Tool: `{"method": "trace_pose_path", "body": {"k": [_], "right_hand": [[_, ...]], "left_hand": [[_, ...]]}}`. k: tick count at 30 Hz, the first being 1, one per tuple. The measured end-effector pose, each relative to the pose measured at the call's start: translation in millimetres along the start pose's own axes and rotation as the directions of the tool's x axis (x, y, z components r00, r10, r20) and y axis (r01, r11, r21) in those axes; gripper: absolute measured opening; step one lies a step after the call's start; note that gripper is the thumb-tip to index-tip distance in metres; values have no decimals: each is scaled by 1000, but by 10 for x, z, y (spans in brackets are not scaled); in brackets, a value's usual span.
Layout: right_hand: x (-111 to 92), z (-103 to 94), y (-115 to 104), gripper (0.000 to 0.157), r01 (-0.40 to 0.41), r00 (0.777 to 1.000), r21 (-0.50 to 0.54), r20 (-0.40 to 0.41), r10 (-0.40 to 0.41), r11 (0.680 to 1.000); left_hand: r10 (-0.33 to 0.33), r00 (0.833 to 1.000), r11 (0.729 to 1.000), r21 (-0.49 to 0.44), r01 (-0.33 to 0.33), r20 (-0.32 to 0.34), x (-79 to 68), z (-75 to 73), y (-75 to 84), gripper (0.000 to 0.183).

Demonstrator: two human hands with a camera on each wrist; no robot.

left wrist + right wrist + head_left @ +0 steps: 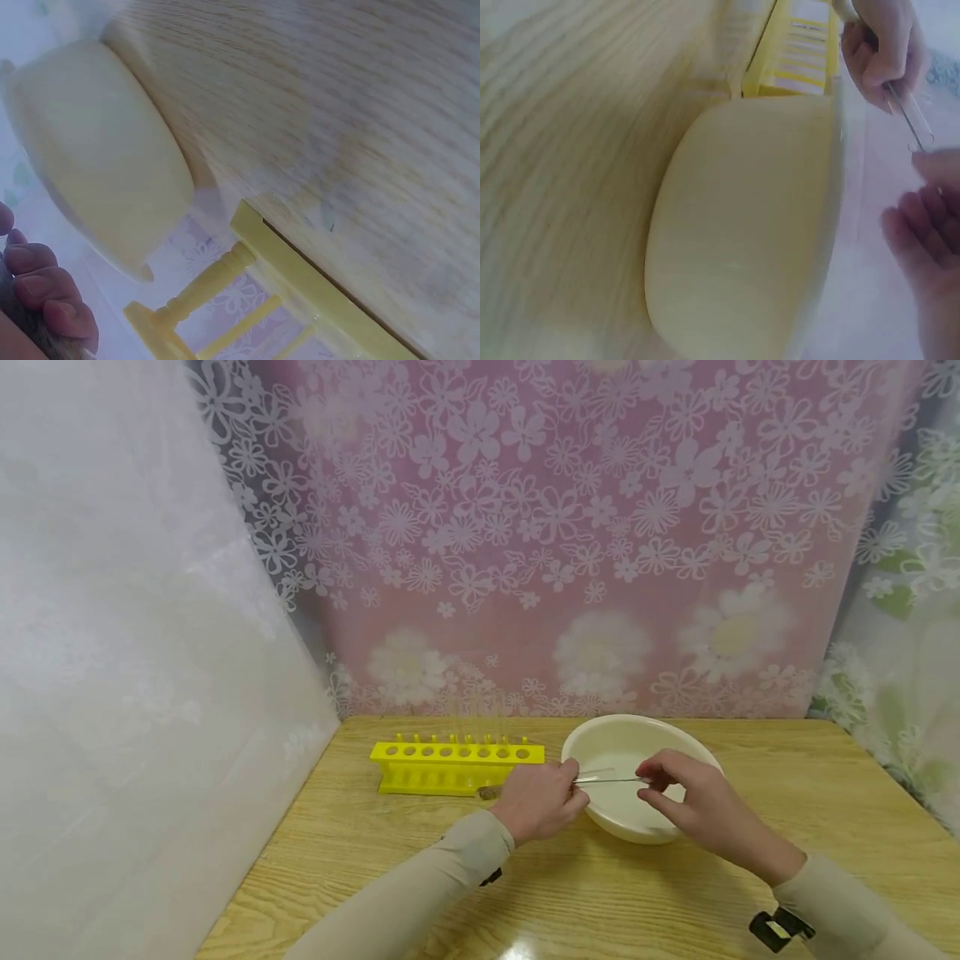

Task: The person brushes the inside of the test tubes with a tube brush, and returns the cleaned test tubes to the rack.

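My left hand (542, 802) grips a clear test tube (596, 774) over the left rim of a cream basin (641, 831). Brown bristles of a test tube brush (489, 792) show on the left side of that fist, also at the lower left of the left wrist view. Its thin wire handle runs along the tube and past the tube's mouth to the right. Over the basin, thumb and fingertips of my right hand (701, 802) pinch the wire's end. I cannot tell whether the bristles lie inside the glass.
A yellow test tube rack (457, 752) stands left of the basin, with several clear test tubes (480, 714) upright at its back. Both stand on a wood-grain table (337, 860). A flowered curtain (525, 527) hangs behind, and a pale sheet (150, 652) closes off the left side.
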State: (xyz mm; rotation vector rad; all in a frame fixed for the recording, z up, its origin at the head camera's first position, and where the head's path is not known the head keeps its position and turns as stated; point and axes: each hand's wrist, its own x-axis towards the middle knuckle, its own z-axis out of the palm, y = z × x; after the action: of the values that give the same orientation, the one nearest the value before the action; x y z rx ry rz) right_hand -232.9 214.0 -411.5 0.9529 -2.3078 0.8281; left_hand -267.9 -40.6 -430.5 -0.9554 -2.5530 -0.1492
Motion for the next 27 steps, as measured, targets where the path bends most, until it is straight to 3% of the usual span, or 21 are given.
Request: {"method": "trace_pose_path", "body": {"k": [1, 4, 8, 9, 11, 13, 16, 18, 21, 24, 27], "right_hand": [[1, 7, 8, 34, 59, 998, -51, -21, -60, 997], [7, 26, 35, 10, 155, 985, -154, -50, -164, 976], [10, 23, 44, 42, 213, 971, -197, -67, -230, 957], [9, 15, 38, 35, 214, 972, -178, -62, -228, 961], [12, -5, 23, 18, 195, 978, -119, -49, -202, 974], [11, -29, -3, 4, 121, 992, -25, -23, -121, 992], [9, -64, -39, 13, -54, 998, 144, 40, 49, 988], [7, -81, -53, 10, -179, 982, 242, 96, 160, 954], [16, -99, -54, 17, -351, 934, 362, 197, 297, 863], [42, -111, -42, 27, -502, 863, 448, 309, 399, 739], [75, -122, -20, 31, -633, 774, 495, 414, 479, 596]], "left_hand": [[-2, 1000, 1000, -5, 2, 3, 0, 2, -3, 16], [-5, 1000, 1000, -22, 6, 11, -6, 5, 0, 17], [0, 1000, 999, -40, 1, 14, -12, -5, 21, 17], [4, 1000, 999, -37, -3, 11, -14, -5, 24, 17], [8, 1000, 1000, -27, -8, 0, -16, -10, 25, 17], [12, 1000, 1000, -9, -13, -11, -18, -8, 24, 17], [30, 999, 999, 13, -30, -15, -21, -5, 34, 17], [46, 999, 999, 25, -45, -18, -21, -5, 46, 18], [61, 997, 997, 45, -59, -36, -18, -6, 64, 18], [71, 995, 995, 75, -65, -70, -12, 5, 73, 19], [89, 991, 992, 103, -79, -98, -7, 21, 81, 20]]}}
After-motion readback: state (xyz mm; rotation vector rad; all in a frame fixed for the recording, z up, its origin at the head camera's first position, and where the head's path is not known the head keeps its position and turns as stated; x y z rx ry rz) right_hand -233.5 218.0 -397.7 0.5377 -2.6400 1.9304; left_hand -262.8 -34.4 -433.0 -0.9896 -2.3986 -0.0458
